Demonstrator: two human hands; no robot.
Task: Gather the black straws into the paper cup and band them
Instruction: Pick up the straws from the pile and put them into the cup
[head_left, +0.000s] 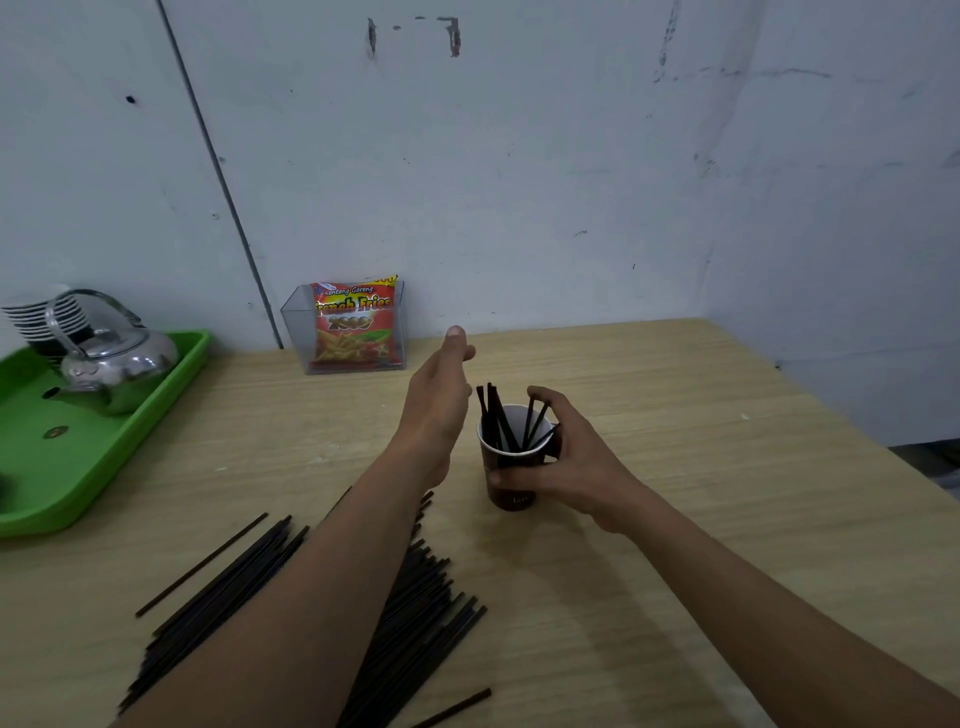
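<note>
A dark paper cup (511, 480) with a white inside stands upright on the wooden table, with several black straws (501, 418) leaning in it. My right hand (566, 457) grips the cup from its right side, thumb across the front. Just left of the cup, my left hand (439, 400) is held above the table with straight fingers and holds nothing. A large loose pile of black straws (415, 613) lies on the table near me, partly hidden under my left forearm. One single straw (452, 707) lies apart at the bottom.
A green tray (78, 467) at the left holds a shiny metal kettle (111, 364) and a stack of cups (44, 317). A clear box with a red snack packet (353, 327) stands by the back wall. Walls close the table's far side and right.
</note>
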